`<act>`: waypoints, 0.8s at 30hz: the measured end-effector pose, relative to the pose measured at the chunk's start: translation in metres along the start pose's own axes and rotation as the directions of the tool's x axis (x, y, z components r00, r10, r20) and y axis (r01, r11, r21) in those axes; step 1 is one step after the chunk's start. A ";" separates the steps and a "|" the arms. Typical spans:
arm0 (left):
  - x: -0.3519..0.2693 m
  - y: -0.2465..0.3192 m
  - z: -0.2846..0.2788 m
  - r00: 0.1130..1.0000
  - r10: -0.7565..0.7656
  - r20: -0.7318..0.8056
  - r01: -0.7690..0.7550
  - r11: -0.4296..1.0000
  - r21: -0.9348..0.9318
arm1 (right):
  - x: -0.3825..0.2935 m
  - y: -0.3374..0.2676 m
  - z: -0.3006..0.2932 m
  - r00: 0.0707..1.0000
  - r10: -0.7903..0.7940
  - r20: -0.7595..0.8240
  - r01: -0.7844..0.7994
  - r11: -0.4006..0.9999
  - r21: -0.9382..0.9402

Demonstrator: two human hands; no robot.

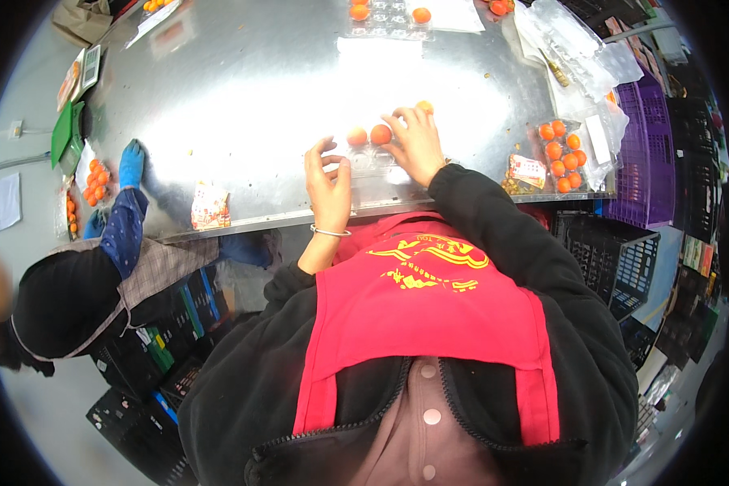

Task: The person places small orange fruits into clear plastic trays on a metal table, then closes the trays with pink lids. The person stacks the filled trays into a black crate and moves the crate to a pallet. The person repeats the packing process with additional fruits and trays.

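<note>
A clear plastic tray (pixel 370 159) lies on the metal table before me, with a paler orange fruit (pixel 357 136) and a deeper orange fruit (pixel 381 134) side by side at its far edge. My right hand (pixel 418 144) has its thumb and a finger on the deeper orange fruit. To the left of the tray, my left hand (pixel 329 182) is held with fingers apart and nothing in them. Another orange fruit (pixel 424 107) shows just beyond my right hand's fingers, partly hidden by them.
A filled fruit tray (pixel 562 155), plastic packaging (pixel 574 54) and a purple crate (pixel 638 146) are on the right. Printed labels (pixel 210 206) lie near the table's front edge. At left, a co-worker's blue-gloved hand (pixel 132 165) rests beside packed fruit (pixel 96 182).
</note>
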State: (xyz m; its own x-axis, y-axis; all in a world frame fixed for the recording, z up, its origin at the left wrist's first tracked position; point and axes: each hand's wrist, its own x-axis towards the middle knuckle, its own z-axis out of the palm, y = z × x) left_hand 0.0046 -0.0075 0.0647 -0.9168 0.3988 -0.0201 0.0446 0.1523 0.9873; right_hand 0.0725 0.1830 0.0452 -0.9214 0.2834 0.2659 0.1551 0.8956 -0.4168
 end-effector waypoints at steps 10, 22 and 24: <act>0.008 -0.014 0.005 0.987 -0.087 0.138 0.089 0.996 -0.002 | -0.039 0.053 -0.037 0.985 0.159 -0.073 -0.157 0.987 0.032; 0.007 0.007 0.014 0.955 -0.149 0.254 0.186 0.974 -0.129 | -0.031 0.037 -0.045 0.926 0.365 0.095 -0.335 0.681 0.651; 0.009 0.017 0.015 0.901 -0.169 0.399 0.288 0.921 -0.261 | -0.031 0.019 -0.056 0.892 0.364 0.268 -0.396 0.342 0.852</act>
State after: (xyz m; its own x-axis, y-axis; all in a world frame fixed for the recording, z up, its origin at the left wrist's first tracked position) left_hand 0.0033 0.0125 0.0793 -0.6754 0.6945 -0.2478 -0.3267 0.0195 0.9449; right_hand 0.1242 0.2103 0.0776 -0.8607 0.4873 -0.1474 0.1139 -0.0978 -0.9887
